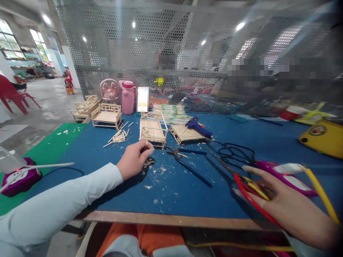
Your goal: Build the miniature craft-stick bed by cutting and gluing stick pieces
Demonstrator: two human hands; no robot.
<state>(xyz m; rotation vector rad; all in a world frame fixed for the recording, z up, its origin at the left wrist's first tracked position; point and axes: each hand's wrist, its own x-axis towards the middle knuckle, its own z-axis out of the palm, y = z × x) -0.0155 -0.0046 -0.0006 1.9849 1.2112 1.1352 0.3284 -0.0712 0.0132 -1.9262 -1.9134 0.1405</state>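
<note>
My left hand (136, 157) is over the table with thumb and forefinger curled together. Whatever may be between the fingertips is too small to make out. Just beyond it stands a small bed-like frame of bamboo sticks (152, 129). Short stick bits (149, 162) lie by the fingers. My right hand (278, 200), at the right, is closed round scissors (242, 187) with red and yellow handles; their long dark blades point forward and left, blurred. Between my hands, pliers (187, 160) with dark blue handles lie spread. A blue glue gun (197, 126) rests on a flat bamboo piece (184, 132).
Finished-looking bamboo benches (106, 116) and loose sticks (119, 135) are at the left. A pink bottle (128, 98) stands before the perforated metal screen (120, 43). Black cable (235, 153), a purple power strip (286, 175) and a yellow case (323, 137) occupy the right.
</note>
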